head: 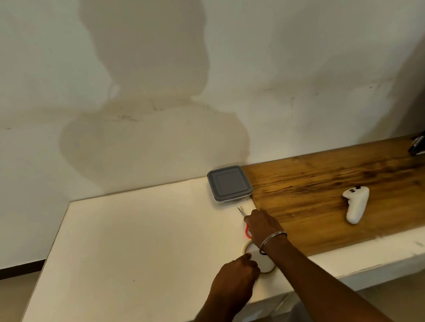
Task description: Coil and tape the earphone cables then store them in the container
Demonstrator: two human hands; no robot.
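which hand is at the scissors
the right hand, the one with the bangle, is at the red-handled scissors; the left hand is on the tape roll

Warm, moderate indoor light from behind the person. Broad soft shadow (149, 95) of head and shoulders falls on the far wall (312, 53). Overall slight softness. Wide-angle bending at the edges. Far right corner dark.

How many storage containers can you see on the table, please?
1: the grey-lidded container sits at the back by the wall, just beyond the scissors. Others could lie outside the frame.
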